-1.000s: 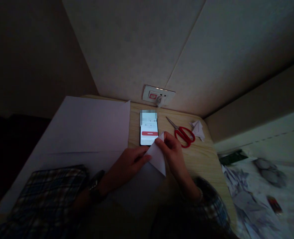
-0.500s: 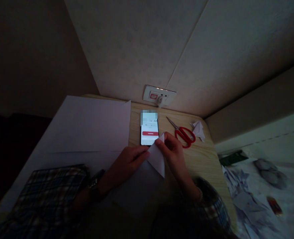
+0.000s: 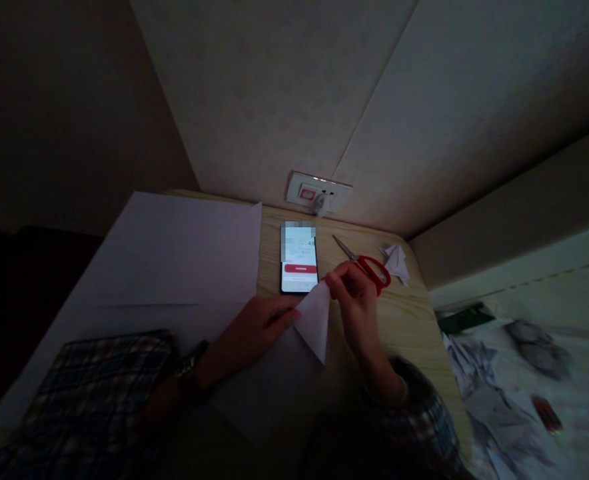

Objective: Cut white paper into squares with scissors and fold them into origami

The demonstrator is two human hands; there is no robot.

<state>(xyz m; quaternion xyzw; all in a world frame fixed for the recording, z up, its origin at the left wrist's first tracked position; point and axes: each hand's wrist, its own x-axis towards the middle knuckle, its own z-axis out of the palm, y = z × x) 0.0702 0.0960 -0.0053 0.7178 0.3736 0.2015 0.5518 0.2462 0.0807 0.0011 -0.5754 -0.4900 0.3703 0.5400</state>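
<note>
A small folded piece of white paper (image 3: 315, 321) is held up between my two hands, its lower point hanging down. My left hand (image 3: 254, 333) pinches its left edge between thumb and fingers. At its top corner, the fingertips of my right hand (image 3: 354, 303) are closed on the paper. Just beyond the paper lies a phone (image 3: 299, 257) with a lit screen. Red-handled scissors (image 3: 357, 257) rest past my right hand, which covers part of their handles. To their right sits a folded paper shape (image 3: 396, 261).
Large white paper sheets (image 3: 184, 247) cover the left of the wooden table (image 3: 414, 333). A wall socket (image 3: 319, 193) with a plug is behind the phone. Right of the table, many paper pieces (image 3: 499, 407), a green package (image 3: 467, 319) and a grey object (image 3: 538, 348) lie on a white surface.
My right hand has shifted slightly right to the paper's top corner, and the paper has turned a little, its lower point moving left. My left hand stays nearly still.
</note>
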